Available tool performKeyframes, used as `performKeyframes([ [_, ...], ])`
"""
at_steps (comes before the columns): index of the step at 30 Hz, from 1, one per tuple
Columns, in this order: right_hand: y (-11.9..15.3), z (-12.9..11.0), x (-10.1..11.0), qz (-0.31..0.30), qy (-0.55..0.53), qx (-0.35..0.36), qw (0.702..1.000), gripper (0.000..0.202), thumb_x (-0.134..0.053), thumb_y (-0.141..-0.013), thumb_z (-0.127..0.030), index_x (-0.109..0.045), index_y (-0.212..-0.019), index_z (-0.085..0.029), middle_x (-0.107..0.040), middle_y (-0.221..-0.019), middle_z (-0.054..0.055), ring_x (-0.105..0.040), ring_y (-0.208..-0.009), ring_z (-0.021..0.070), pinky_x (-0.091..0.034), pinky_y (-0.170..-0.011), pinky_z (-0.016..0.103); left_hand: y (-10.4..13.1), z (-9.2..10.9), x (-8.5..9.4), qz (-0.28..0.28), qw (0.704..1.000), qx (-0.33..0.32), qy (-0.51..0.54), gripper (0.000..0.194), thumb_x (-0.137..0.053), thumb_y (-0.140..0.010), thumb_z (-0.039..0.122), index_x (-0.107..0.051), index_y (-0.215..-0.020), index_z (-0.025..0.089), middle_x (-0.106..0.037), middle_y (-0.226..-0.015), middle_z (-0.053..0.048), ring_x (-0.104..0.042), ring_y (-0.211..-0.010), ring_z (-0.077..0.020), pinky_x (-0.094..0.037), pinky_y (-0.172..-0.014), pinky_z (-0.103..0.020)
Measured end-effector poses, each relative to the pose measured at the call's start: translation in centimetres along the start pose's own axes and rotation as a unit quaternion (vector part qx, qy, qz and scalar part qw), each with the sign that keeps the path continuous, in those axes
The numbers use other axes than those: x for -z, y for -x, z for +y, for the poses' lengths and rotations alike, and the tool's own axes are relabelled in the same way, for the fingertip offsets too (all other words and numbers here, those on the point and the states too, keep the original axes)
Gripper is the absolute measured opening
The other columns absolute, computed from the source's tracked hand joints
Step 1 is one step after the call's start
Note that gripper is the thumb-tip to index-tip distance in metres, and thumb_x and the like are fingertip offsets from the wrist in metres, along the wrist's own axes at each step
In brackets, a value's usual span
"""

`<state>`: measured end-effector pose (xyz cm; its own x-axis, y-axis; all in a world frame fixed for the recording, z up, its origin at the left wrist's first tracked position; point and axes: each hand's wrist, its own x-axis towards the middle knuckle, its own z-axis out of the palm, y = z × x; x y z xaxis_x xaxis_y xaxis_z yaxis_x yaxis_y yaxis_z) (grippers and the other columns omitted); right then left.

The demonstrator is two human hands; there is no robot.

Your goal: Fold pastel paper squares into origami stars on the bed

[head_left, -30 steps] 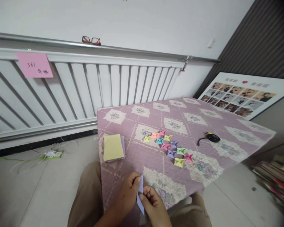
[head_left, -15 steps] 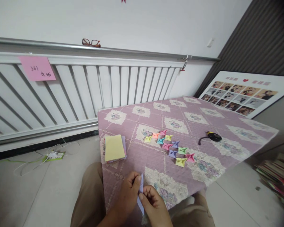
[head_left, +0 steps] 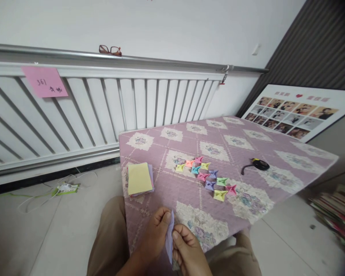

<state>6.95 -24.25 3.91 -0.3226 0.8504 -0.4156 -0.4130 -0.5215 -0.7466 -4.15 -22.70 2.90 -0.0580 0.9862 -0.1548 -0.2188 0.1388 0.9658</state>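
A folded lavender paper (head_left: 169, 238) stands edge-on between my hands over the near edge of the table. My left hand (head_left: 158, 232) pinches its upper part between thumb and fingers. On the other side, my right hand (head_left: 186, 247) has its thumb and curled fingers closed at the paper's right edge. Beyond them, several small folded paper pieces (head_left: 209, 186) in yellow, pink, blue, green, orange and purple sit in a loose double row. To the left lies a stack of square coloured paper (head_left: 139, 179) with a yellow sheet on top.
A purple floral cloth covers the table (head_left: 186, 143). A black tape-measure-like object (head_left: 260, 165) with a strap lies to the right. Behind stands a white radiator (head_left: 155, 101), with glasses (head_left: 110, 50) on the pipe. A photo board (head_left: 293, 111) leans at the far right.
The lavender paper has turned so more of its face shows. My right hand has shifted slightly down and right along its edge; my left hand keeps its pinch.
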Motion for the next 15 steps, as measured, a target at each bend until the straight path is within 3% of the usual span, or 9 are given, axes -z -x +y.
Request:
performKeyframes([
  [5, 0.1, 0.2, -0.1, 0.003, 0.002, 0.005, 1.000, 0.037, -0.081, -0.066, -0.046, -0.055, -0.074, -0.020, -0.054, -0.059, -0.007, -0.049, -0.049, 0.0063, -0.040, -0.050, 0.018, 0.1, -0.2, -0.1, -0.003, 0.999, 0.013, 0.046, 0.042, -0.052, -0.083, 0.061, -0.051, -0.078, 0.020, -0.046, -0.067, 0.003, -0.039, -0.058, -0.0115, -0.033, -0.054, -0.022],
  [8, 0.0, 0.3, 0.0, 0.017, 0.033, 0.026, 0.999, 0.037, -0.076, -0.070, -0.050, -0.054, -0.075, -0.020, -0.049, -0.057, -0.008, -0.042, -0.045, 0.0054, -0.033, -0.044, 0.016, 0.2, -0.3, -0.1, -0.006, 0.999, 0.011, 0.038, 0.041, -0.050, -0.084, 0.061, -0.051, -0.078, 0.020, -0.045, -0.066, 0.004, -0.038, -0.058, -0.0118, -0.033, -0.054, -0.023],
  [11, -0.4, 0.2, 0.3, 0.051, 0.109, 0.095, 0.988, 0.037, -0.073, -0.069, -0.051, -0.050, -0.074, -0.022, -0.040, -0.054, -0.010, -0.033, -0.043, 0.0056, -0.027, -0.042, 0.017, 0.1, -0.3, -0.1, -0.007, 1.000, -0.003, -0.009, 0.040, -0.047, -0.086, 0.060, -0.051, -0.078, 0.020, -0.044, -0.066, 0.004, -0.039, -0.059, -0.0123, -0.034, -0.057, -0.023],
  [15, -0.5, -0.1, 1.0, 0.073, 0.253, 0.190, 0.946, 0.029, -0.069, -0.071, -0.042, -0.048, -0.068, -0.022, -0.040, -0.059, -0.008, -0.039, -0.053, 0.0094, -0.035, -0.050, 0.020, 0.1, -0.4, -0.1, -0.007, 0.999, -0.003, -0.043, 0.041, -0.044, -0.086, 0.060, -0.049, -0.078, 0.021, -0.042, -0.065, 0.004, -0.039, -0.060, -0.0126, -0.034, -0.058, -0.024],
])
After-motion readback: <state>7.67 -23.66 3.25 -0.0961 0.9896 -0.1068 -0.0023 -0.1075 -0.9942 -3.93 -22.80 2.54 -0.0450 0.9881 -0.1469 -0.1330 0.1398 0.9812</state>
